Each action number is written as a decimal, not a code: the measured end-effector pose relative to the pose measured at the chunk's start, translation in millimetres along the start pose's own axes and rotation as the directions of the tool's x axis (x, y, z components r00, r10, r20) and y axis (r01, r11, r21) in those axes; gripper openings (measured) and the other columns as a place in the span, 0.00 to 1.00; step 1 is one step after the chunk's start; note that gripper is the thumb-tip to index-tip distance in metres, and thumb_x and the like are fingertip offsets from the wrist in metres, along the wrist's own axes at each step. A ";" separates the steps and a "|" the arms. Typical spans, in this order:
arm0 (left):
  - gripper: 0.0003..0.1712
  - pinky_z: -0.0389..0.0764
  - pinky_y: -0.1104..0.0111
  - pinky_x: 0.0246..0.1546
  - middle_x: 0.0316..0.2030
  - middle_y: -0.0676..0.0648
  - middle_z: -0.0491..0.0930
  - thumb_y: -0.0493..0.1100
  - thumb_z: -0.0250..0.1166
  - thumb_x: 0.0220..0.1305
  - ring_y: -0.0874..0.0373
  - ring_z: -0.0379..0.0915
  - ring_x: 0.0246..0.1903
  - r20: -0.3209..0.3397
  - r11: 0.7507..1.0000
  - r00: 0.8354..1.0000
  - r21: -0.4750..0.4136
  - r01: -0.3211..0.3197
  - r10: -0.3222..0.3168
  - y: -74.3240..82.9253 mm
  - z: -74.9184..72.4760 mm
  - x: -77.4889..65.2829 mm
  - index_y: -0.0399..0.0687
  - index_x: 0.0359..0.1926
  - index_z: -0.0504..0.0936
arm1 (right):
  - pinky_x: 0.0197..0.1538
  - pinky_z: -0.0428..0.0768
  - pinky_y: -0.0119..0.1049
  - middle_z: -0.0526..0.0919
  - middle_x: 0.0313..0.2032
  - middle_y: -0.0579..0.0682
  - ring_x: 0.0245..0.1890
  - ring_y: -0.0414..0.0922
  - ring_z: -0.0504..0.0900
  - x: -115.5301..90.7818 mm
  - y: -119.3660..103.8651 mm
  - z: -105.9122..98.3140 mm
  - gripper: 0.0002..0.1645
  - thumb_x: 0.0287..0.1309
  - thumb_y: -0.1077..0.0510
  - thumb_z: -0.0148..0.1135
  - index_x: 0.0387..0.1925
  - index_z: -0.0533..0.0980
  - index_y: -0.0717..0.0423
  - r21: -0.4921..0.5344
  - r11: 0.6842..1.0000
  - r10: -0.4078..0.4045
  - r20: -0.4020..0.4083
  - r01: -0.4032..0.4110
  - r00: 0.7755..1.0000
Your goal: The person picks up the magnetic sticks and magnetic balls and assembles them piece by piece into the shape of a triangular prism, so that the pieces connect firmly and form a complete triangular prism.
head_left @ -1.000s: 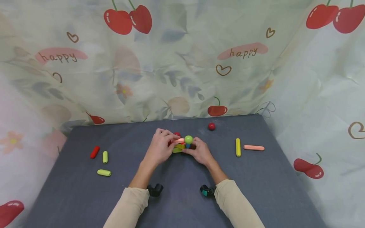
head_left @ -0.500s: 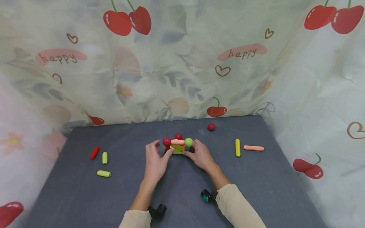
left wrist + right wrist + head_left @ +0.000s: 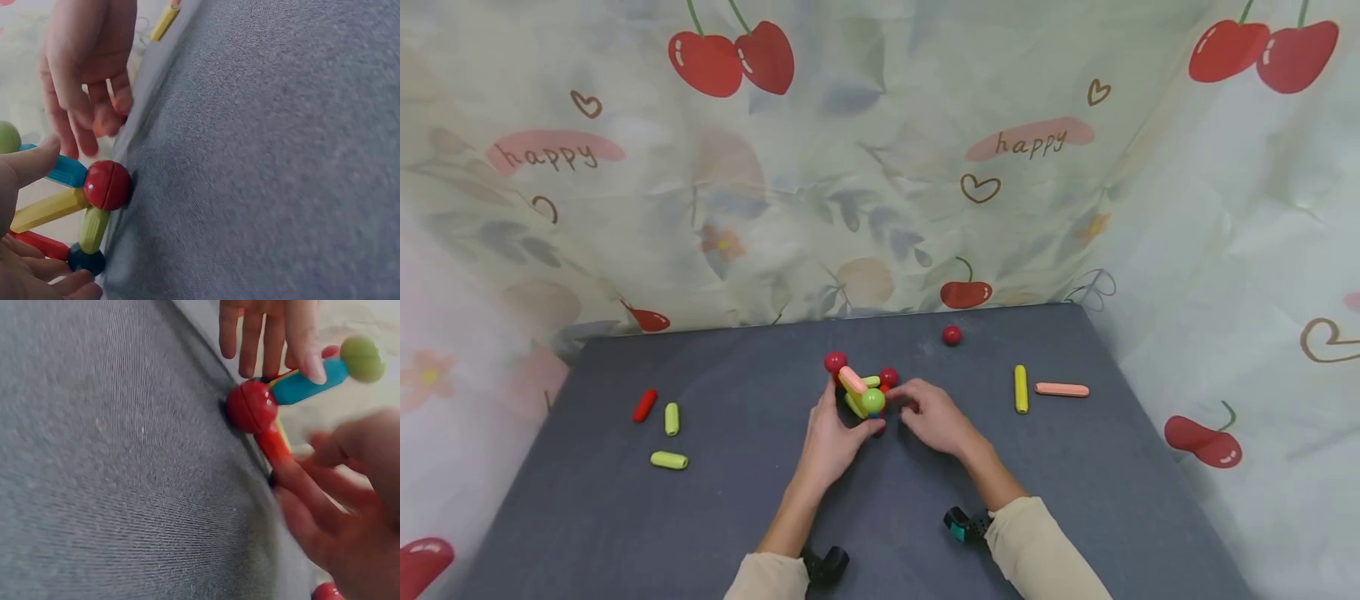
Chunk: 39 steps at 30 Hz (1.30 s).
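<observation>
A small ball-and-stick toy structure stands on the table, turned at an angle. Topmost are a pink stick and a light green ball. My left hand holds it from the left and front, its thumb on the blue stick, its other fingers round the far side. In the left wrist view that stick meets a red ball at table level. Beside the structure's right side is my right hand, fingers loosely bent and blurred near a red stick; I see no grip.
To the left lie a red stick and two light green sticks. A yellow stick and a pink stick lie on the right. Near the back edge sits a loose red ball. Patterned cloth hangs behind the table.
The left hand let the pink stick settle on top, then moved to the structure's side. The structure has turned clockwise, its green ball now nearer the front. The right hand has come off it.
</observation>
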<state>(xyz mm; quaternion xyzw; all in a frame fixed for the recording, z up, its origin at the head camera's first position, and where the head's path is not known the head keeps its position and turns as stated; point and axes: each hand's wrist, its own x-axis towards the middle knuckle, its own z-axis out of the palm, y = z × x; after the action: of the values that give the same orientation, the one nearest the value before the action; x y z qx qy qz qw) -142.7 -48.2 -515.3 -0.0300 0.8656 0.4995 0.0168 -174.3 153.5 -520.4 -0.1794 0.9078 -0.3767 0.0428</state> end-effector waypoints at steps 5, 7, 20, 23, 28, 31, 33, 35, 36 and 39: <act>0.68 0.60 0.37 0.73 0.78 0.38 0.57 0.52 0.81 0.52 0.33 0.51 0.76 0.022 0.999 0.999 0.037 0.026 -0.027 3.8 9.5 1.5 0.42 0.81 0.46 | 0.52 0.83 0.42 0.73 0.68 0.53 0.46 0.44 0.82 14.2 11.2 -0.6 0.31 0.68 0.63 0.59 0.71 0.71 0.51 -0.016 1.000 0.016 -0.049 -0.016 0.999; 0.68 0.62 0.39 0.72 0.78 0.38 0.58 0.51 0.81 0.52 0.33 0.52 0.76 0.028 0.998 0.999 0.058 0.016 -0.018 3.5 12.9 3.1 0.42 0.81 0.46 | 0.60 0.81 0.47 0.71 0.71 0.55 0.55 0.49 0.82 17.5 13.5 1.1 0.32 0.67 0.64 0.61 0.71 0.70 0.54 -0.035 0.999 0.002 -0.030 -0.003 1.000; 0.42 0.74 0.49 0.62 0.63 0.40 0.76 0.43 0.78 0.56 0.41 0.66 0.61 -0.072 0.986 0.997 0.169 -0.008 0.020 -5.8 2.1 9.6 0.44 0.71 0.72 | 0.52 0.80 0.42 0.77 0.51 0.50 0.44 0.45 0.79 -0.1 10.7 2.3 0.22 0.65 0.57 0.67 0.60 0.79 0.48 -0.118 0.991 0.057 -0.063 -0.064 0.996; 0.31 0.79 0.52 0.54 0.51 0.40 0.83 0.41 0.77 0.58 0.43 0.74 0.52 -0.105 0.982 0.993 0.185 -0.029 0.049 -7.9 -1.5 13.7 0.42 0.62 0.79 | 0.45 0.78 0.36 0.79 0.46 0.46 0.38 0.40 0.76 -5.7 9.4 -0.2 0.18 0.66 0.53 0.67 0.56 0.81 0.46 -0.102 0.993 0.055 -0.017 -0.056 0.998; 0.20 0.81 0.52 0.48 0.42 0.41 0.86 0.39 0.76 0.59 0.46 0.80 0.44 -0.115 0.981 0.992 0.191 -0.030 0.053 -13.8 -8.0 24.7 0.43 0.52 0.83 | 0.41 0.79 0.34 0.84 0.42 0.42 0.34 0.38 0.77 -3.0 8.2 -3.2 0.13 0.68 0.48 0.65 0.51 0.84 0.46 -0.034 0.997 0.070 0.012 -0.070 0.997; 0.18 0.81 0.52 0.47 0.41 0.42 0.86 0.39 0.75 0.60 0.47 0.81 0.44 -0.088 0.984 0.995 0.173 -0.036 0.052 -16.1 -9.3 32.8 0.46 0.51 0.83 | 0.47 0.82 0.41 0.84 0.48 0.48 0.40 0.44 0.80 7.1 10.1 -2.6 0.18 0.68 0.50 0.65 0.56 0.81 0.51 -0.041 0.995 0.085 -0.058 -0.087 0.995; 0.17 0.82 0.53 0.47 0.42 0.43 0.86 0.40 0.74 0.61 0.48 0.82 0.45 -0.075 0.986 0.995 0.162 -0.050 0.063 -17.4 -8.7 38.0 0.47 0.50 0.83 | 0.56 0.81 0.45 0.83 0.54 0.51 0.47 0.47 0.81 15.3 12.4 -1.4 0.23 0.68 0.51 0.65 0.61 0.78 0.53 -0.065 0.993 0.095 -0.084 -0.100 0.992; 0.18 0.83 0.52 0.49 0.44 0.42 0.86 0.40 0.74 0.61 0.47 0.83 0.47 -0.072 0.987 0.995 0.148 -0.055 0.066 -17.1 -8.0 41.0 0.46 0.52 0.82 | 0.61 0.80 0.47 0.82 0.56 0.53 0.53 0.49 0.81 22.8 15.7 0.3 0.25 0.69 0.52 0.64 0.64 0.76 0.55 -0.082 0.992 0.093 -0.077 -0.099 0.993; 0.20 0.83 0.52 0.50 0.46 0.42 0.86 0.40 0.74 0.62 0.47 0.83 0.49 -0.071 0.988 0.995 0.142 -0.052 0.063 -16.4 -8.0 41.5 0.46 0.54 0.82 | 0.63 0.79 0.48 0.81 0.57 0.54 0.55 0.49 0.81 25.9 16.9 0.9 0.25 0.70 0.52 0.63 0.64 0.76 0.55 -0.086 0.991 0.092 -0.068 -0.097 0.993; 0.26 0.82 0.51 0.56 0.53 0.41 0.84 0.41 0.74 0.62 0.46 0.82 0.55 -0.063 0.992 0.997 0.121 -0.036 0.044 -15.0 -12.8 38.4 0.45 0.60 0.79 | 0.64 0.78 0.49 0.82 0.55 0.55 0.55 0.50 0.81 32.5 19.5 5.7 0.24 0.70 0.53 0.63 0.63 0.77 0.57 -0.068 0.994 0.076 -0.061 -0.080 0.995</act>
<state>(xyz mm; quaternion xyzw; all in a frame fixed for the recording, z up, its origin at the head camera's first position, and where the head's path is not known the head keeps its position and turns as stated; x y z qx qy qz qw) -180.0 -68.2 -524.1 -0.0279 0.8946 0.4456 -0.0201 -209.1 150.8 -536.2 -0.1339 0.9277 -0.3475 0.0246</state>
